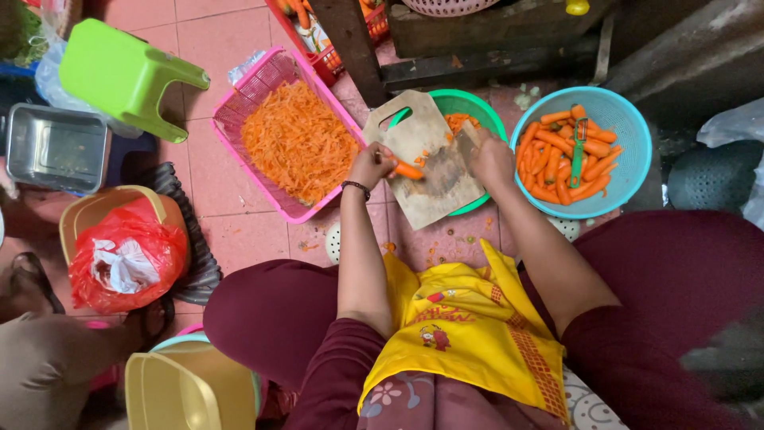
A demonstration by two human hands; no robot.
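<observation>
My left hand [372, 165] holds a peeled carrot [409, 170] down on a wooden cutting board [420, 143]. The board rests across a green bowl [474, 107] with cut carrot pieces in it. My right hand [491, 156] grips a knife [469, 137] whose blade is at the board's right edge, beside the carrot. A pink basket [256, 89] full of shredded carrot lies left of the board. A blue colander [621, 119] to the right holds several whole peeled carrots and a green peeler [578, 150].
A lime green plastic stool [119, 76] lies tipped at top left beside a metal tray [56, 147]. A yellow bin with a red plastic bag [127, 255] stands at left. Another person's leg [48, 358] is at bottom left. A red crate [318, 48] sits behind the pink basket.
</observation>
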